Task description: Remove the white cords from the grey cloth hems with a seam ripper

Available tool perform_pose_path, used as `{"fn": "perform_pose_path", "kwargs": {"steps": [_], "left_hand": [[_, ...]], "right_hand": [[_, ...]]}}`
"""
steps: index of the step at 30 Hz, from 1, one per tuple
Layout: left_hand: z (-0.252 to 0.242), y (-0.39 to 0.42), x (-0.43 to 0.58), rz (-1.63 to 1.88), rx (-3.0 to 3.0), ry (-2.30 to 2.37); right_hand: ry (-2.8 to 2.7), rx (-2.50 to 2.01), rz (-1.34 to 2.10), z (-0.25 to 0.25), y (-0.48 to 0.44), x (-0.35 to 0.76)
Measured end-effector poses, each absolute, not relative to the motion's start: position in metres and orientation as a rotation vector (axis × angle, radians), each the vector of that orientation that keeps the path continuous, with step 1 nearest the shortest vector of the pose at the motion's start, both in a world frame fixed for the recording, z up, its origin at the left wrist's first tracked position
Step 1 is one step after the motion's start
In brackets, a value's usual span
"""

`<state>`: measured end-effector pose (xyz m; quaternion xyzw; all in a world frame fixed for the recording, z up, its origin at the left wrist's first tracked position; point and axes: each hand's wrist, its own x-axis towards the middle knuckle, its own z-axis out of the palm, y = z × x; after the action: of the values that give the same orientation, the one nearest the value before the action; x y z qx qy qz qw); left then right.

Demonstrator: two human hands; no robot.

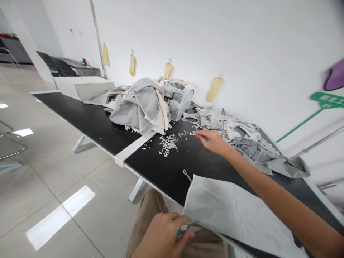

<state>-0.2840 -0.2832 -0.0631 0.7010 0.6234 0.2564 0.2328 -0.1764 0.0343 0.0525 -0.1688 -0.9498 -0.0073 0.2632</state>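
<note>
My left hand [168,233] is closed at the table's front edge, around a small blue-handled tool [182,232] mostly hidden by the fingers. Its fingertips touch the corner of a pale grey cloth piece [228,202] that lies over the edge. A looped thread [187,175] sticks out from the cloth's upper corner. Farther in, my right hand [213,141] reaches over the black table [172,179] with thumb and finger pinched on what looks like a short white thread [191,133]. Left of it lies a small heap of thread scraps [168,142].
A large grey and cream cloth pile [142,107] stands beside a clear plastic bin [178,102] of cloth. More cloth pieces [239,134] lie along the wall at right. A white box [83,87] sits at the far left; yellow gloves [215,89] hang on the wall.
</note>
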Motion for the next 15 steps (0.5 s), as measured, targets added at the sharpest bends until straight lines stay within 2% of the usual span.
{"fn": "perform_pose_path", "kwargs": {"steps": [7, 11, 15], "left_hand": [[-0.079, -0.280, -0.264, 0.956, 2.040, 1.676], [-0.081, -0.268, -0.248, 1.115, 2.024, 1.582], [-0.067, -0.252, -0.219, 1.195, 1.989, 1.463]], "right_hand": [[-2.180, -1.150, 0.126, 0.033, -0.024, 0.049], [-1.953, -1.507, 0.216, -0.002, -0.083, 0.173], [-1.813, -1.684, 0.323, -0.044, -0.142, 0.235]]}}
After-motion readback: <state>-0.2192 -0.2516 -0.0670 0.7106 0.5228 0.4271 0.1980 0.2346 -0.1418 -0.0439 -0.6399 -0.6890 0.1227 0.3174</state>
